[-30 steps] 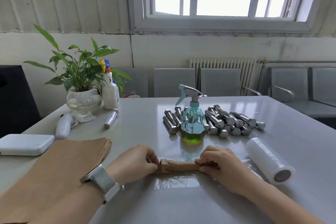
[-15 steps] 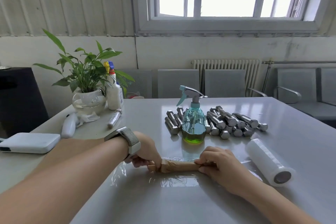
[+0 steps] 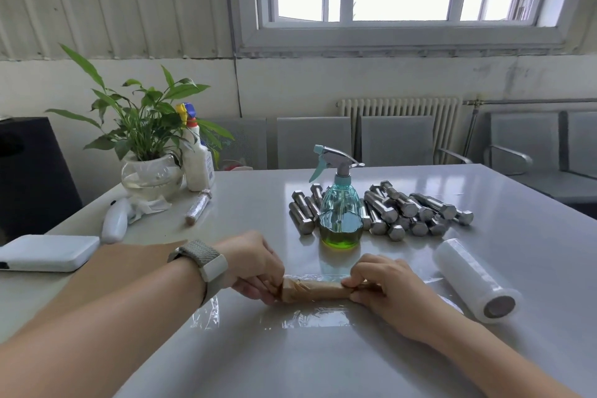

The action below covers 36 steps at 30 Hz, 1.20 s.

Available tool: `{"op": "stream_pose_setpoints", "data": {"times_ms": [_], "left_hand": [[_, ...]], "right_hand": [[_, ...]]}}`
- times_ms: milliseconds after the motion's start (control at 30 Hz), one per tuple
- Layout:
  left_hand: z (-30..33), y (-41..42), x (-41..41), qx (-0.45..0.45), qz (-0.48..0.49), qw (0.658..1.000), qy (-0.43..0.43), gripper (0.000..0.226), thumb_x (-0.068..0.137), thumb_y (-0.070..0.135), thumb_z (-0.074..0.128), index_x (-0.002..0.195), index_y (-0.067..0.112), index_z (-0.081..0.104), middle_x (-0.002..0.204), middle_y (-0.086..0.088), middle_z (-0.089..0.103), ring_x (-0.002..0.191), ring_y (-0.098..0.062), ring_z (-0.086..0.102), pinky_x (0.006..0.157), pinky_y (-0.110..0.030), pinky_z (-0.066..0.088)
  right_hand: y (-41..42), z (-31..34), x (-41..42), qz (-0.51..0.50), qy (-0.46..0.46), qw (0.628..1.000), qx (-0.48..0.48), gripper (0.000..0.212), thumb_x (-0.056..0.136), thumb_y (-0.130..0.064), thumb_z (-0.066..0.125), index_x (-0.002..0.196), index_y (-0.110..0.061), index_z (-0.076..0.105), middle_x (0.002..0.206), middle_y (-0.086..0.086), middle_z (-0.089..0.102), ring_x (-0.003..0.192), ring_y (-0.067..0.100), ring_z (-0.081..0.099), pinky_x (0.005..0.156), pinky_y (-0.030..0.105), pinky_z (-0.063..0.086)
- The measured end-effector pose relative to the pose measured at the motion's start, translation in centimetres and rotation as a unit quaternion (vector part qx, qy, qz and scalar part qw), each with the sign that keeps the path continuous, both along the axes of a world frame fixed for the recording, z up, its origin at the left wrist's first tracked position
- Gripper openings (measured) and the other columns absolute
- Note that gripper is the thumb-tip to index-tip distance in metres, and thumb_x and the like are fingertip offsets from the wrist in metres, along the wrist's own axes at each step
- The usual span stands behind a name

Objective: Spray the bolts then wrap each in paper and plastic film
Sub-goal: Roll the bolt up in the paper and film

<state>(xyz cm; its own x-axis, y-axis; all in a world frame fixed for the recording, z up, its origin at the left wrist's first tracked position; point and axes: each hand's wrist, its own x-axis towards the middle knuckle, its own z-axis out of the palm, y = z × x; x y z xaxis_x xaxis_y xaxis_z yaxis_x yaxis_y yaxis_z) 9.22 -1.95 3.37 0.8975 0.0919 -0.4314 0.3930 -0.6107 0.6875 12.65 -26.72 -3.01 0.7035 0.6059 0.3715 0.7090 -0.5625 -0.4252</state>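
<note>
Paper-wrapped bolt [image 3: 311, 289] lies on the grey table [image 3: 323, 365], near edge, long axis left-right. Left hand [image 3: 255, 268] pinches its left end, fingers curled round the paper; right hand [image 3: 387, 287] pinches the right end. Both ends hidden under fingers; head direction cannot be told. Clear plastic film [image 3: 303, 320] lies under and in front, edges hard to trace. Behind: spray bottle [image 3: 340, 203], green liquid, partly hiding the bare bolts [image 3: 416, 213]. Film roll [image 3: 475, 279] to the right.

Spray bottle [image 3: 340, 216] before bolts [image 3: 413, 213], film roll [image 3: 475, 281] right, plant [image 3: 145, 126] far left
</note>
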Motion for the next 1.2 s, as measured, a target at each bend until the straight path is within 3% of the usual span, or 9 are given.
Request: {"op": "stream_pose_setpoints", "data": {"times_ms": [100,300,500,633,833,1000,1100,1200], "left_hand": [[-0.1,0.0,-0.3,-0.039,0.036,0.999,-0.008,0.009,0.086,0.006,0.058,0.094,0.008,0.055,0.064,-0.012,0.071,0.057,-0.024,0.071,0.045,-0.019,0.050],[0.1,0.3,-0.6,-0.101,0.073,0.992,0.005,0.015,0.091,0.008,0.048,0.105,0.005,0.054,0.079,-0.022,0.073,0.064,-0.032,0.072,0.046,-0.025,0.054],[0.2,0.3,-1.7,-0.158,0.114,0.980,-0.031,0.019,0.095,0.003,0.041,0.097,0.006,0.060,0.076,-0.023,0.072,0.064,-0.032,0.070,0.056,-0.030,0.060],[-0.7,-0.2,-2.6,-0.200,0.178,0.960,-0.085,0.015,0.096,0.001,0.048,0.094,-0.001,0.063,0.065,-0.019,0.067,0.060,-0.032,0.068,0.049,-0.028,0.058],[-3.5,-0.2,-3.2,-0.277,0.249,0.918,-0.137,0.003,0.090,-0.004,0.062,0.092,-0.003,0.065,0.078,-0.021,0.068,0.060,-0.026,0.066,0.050,-0.025,0.058],[-5.1,-0.5,-3.4,-0.380,0.293,0.865,-0.149,0.015,0.082,0.003,0.074,0.090,-0.008,0.067,0.082,-0.023,0.071,0.058,-0.022,0.068,0.047,-0.022,0.056],[-5.3,-1.0,-3.6,-0.333,0.290,0.879,-0.179,0.015,0.079,0.007,0.077,0.081,-0.006,0.070,0.080,-0.022,0.071,0.059,-0.023,0.069,0.048,-0.023,0.056],[-5.4,-1.4,-4.0,-0.164,0.230,0.927,-0.246,0.022,0.084,0.017,0.076,0.066,0.005,0.073,0.069,-0.016,0.072,0.065,-0.032,0.070,0.067,-0.036,0.060]], "right_hand": [[0.0,-0.1,0.0,0.004,0.000,1.000,0.000,0.011,0.083,-0.014,0.076,0.088,-0.022,0.070,0.087,-0.030,0.052,0.087,0.003,0.053,0.085,0.036,0.043],[0.0,-0.1,0.0,0.006,0.007,1.000,0.005,0.011,0.083,-0.014,0.075,0.089,-0.023,0.071,0.088,-0.028,0.054,0.090,0.007,0.056,0.086,0.037,0.044],[0.0,-0.1,0.2,0.002,0.016,1.000,0.005,0.011,0.084,-0.015,0.075,0.089,-0.023,0.071,0.089,-0.026,0.056,0.090,0.003,0.055,0.089,0.036,0.044],[0.0,-0.1,0.3,0.003,0.020,1.000,0.008,0.011,0.084,-0.014,0.075,0.089,-0.023,0.071,0.090,-0.025,0.057,0.092,0.006,0.058,0.090,0.037,0.045],[0.0,-0.1,0.3,0.005,0.024,1.000,0.009,0.012,0.085,-0.013,0.075,0.089,-0.023,0.070,0.092,-0.022,0.058,0.093,0.008,0.059,0.090,0.034,0.045],[0.0,-0.2,0.3,0.005,0.026,1.000,0.012,0.012,0.085,-0.013,0.075,0.089,-0.023,0.070,0.091,-0.024,0.057,0.091,0.006,0.059,0.086,0.026,0.044],[-0.1,-0.2,0.3,0.008,0.023,1.000,0.014,0.012,0.084,-0.012,0.075,0.089,-0.022,0.070,0.091,-0.023,0.058,0.090,0.006,0.059,0.082,0.022,0.044],[-0.1,-0.1,0.3,0.011,0.021,1.000,0.018,0.013,0.083,-0.011,0.076,0.088,-0.022,0.070,0.091,-0.021,0.060,0.091,0.007,0.060,0.083,0.023,0.045]]}}
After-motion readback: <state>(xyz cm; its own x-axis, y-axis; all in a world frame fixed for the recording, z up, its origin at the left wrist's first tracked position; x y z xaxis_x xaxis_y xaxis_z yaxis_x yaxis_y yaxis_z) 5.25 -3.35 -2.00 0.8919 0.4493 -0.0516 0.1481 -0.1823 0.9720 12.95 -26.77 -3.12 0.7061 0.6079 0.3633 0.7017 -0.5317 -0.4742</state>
